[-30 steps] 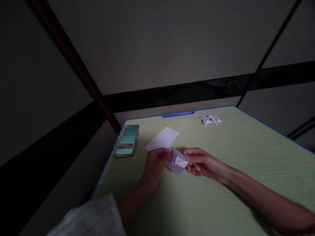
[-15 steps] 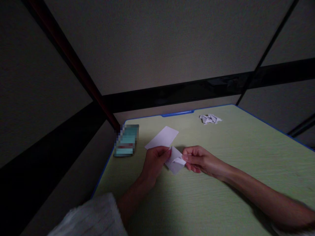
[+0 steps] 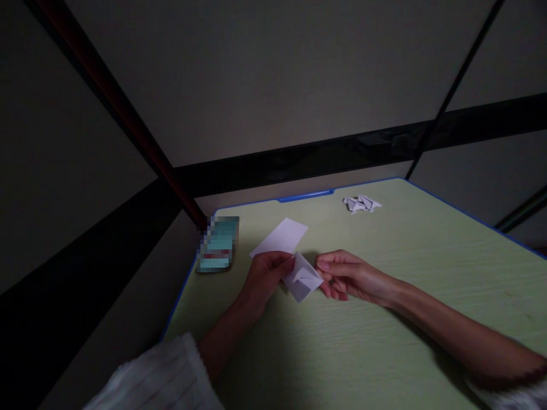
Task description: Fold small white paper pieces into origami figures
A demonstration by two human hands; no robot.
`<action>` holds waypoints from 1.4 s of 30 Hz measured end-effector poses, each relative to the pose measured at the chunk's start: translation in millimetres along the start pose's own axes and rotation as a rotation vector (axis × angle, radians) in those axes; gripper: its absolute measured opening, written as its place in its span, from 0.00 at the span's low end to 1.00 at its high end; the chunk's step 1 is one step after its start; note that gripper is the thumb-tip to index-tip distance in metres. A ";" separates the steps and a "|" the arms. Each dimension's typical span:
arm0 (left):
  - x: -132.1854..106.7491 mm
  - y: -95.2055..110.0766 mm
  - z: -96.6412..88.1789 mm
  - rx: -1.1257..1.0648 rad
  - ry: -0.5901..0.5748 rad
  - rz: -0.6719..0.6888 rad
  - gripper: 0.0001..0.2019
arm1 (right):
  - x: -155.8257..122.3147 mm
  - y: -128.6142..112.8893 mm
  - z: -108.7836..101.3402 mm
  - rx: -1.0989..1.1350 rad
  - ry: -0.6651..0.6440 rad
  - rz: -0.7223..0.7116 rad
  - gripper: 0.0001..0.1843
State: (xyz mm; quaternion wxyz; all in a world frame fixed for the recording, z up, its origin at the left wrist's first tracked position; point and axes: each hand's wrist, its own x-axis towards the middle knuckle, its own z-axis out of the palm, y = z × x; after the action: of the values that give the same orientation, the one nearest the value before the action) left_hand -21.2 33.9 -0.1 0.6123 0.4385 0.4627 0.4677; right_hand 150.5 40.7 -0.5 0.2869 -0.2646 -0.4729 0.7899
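Observation:
A small folded piece of white paper [image 3: 301, 279], creased with a raised flap in its middle, is tilted above the table. My left hand [image 3: 269, 276] is closed on its left corner, thumb on top. Close by its right corner, my right hand [image 3: 346, 273] has its fingers loosely curled and somewhat apart. The right thumb is off the paper; the lower fingers lie beside or just behind the corner, and I cannot tell whether they touch it. Beyond my left hand, a flat white rectangular sheet [image 3: 282, 234] rests on the table.
The pale green table [image 3: 427, 256] has a blue rim and a blue handle [image 3: 305, 196] at its far edge. Folded white paper figures [image 3: 361, 204] sit at the back right. A pixelated teal object [image 3: 217, 245] lies at the left edge. Panelled walls [image 3: 299, 85] stand close behind and left.
My right thumb has come off the paper's right corner and moved slightly up. The folded paper has turned a little, still held in my left hand. The view has shifted slightly.

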 end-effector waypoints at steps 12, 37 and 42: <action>-1.1 3.4 3.8 -0.019 0.128 0.062 0.08 | 0.5 -0.6 3.6 -0.229 0.031 -0.060 0.12; -14.3 -6.1 20.3 -0.308 0.213 0.061 0.05 | 1.9 12.2 18.6 -0.104 0.430 -0.344 0.11; -11.6 -5.8 16.3 -0.302 0.233 0.020 0.05 | 3.7 7.5 14.2 0.117 0.320 -0.251 0.07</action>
State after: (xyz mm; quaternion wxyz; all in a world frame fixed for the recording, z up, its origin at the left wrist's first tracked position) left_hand -5.8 19.8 -0.8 0.6089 0.2888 0.4507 0.5854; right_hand 136.6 31.9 -1.9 0.4696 -0.3086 -0.4037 0.7220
